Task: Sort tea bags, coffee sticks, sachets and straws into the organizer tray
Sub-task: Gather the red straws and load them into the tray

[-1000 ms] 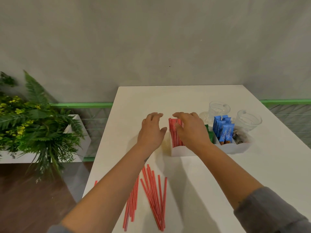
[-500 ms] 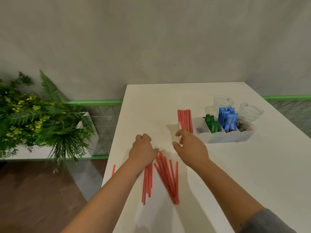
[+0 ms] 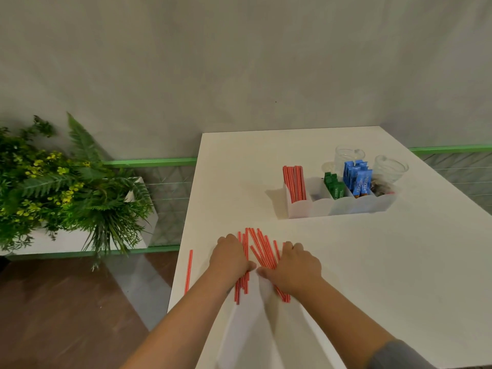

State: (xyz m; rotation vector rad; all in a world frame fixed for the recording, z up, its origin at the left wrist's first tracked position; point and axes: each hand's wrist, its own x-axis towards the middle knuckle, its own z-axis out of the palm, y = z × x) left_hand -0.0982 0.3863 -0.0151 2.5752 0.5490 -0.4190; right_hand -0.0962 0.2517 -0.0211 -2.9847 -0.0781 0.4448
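Observation:
Several loose red straws [image 3: 262, 249] lie in a pile near the table's front left. My left hand [image 3: 230, 258] grips the pile's left side with curled fingers. From the right, my right hand [image 3: 299, 267] curls over the same pile, and the two thumbs nearly meet. One stray straw [image 3: 189, 271] lies by the table's left edge. The white organizer tray [image 3: 346, 207] stands further back and to the right, holding upright red straws [image 3: 294, 182], green sachets [image 3: 334, 186], blue coffee sticks [image 3: 359, 179] and dark tea bags [image 3: 382, 187].
Two clear glass cups [image 3: 348, 155] [image 3: 391, 167] stand just behind the tray. The white table [image 3: 399, 262] ends close to the stray straw on the left. A planter with green ferns [image 3: 53, 187] sits on the floor beyond that edge.
Both hands left the straw compartment of the tray and came back toward me. They now curl over the loose straw pile, pushing it together.

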